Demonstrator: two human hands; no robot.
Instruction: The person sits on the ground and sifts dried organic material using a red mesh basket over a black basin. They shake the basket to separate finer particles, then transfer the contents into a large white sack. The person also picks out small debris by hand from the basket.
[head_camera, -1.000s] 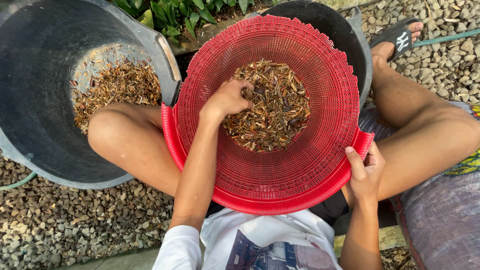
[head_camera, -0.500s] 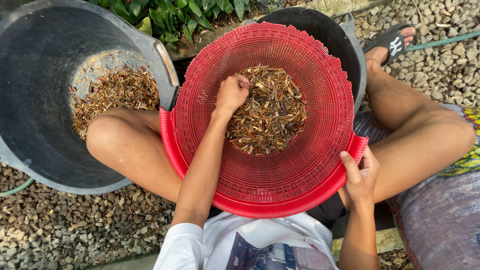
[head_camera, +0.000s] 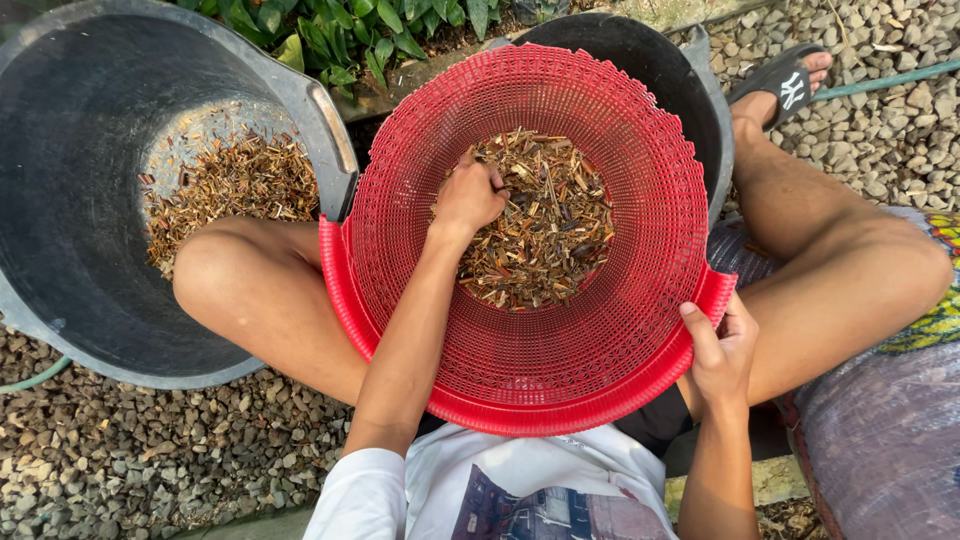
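Head view, looking down on a seated person. Left hand (head_camera: 468, 196) sits inside the red mesh basket (head_camera: 600, 360), knuckles up, fingers (head_camera: 492, 176) curled down into the pile of brown dry plant bits (head_camera: 545, 235); they look bunched on some of the chips, but the fingertips are buried, so whether they pinch anything cannot be told for sure. The pile lies in the middle of the basket floor, just right of that hand and touching it. Right hand (head_camera: 722, 352) grips the basket's rim at its lower right edge, thumb over the top of the rim, other fingers wrapped under and hidden. The basket rests across the lap, tilted slightly, its far side over a black tub (head_camera: 690, 90) behind it.

Around: a large grey tub (head_camera: 70, 200) to the left, touching the basket's left rim, holding a patch of the same brown bits (head_camera: 235, 180) on its floor. Left knee (head_camera: 250, 290) lies between the grey tub and the basket. Right leg (head_camera: 840, 270) stretches out to the upper right, foot in a black sandal (head_camera: 785, 82). Gravel (head_camera: 130, 450) underfoot, green leaves (head_camera: 330, 30) at top, a green hose (head_camera: 890, 80) beside the sandal, a patterned sack (head_camera: 890, 450) at lower right. White shirt (head_camera: 480, 490) at bottom.
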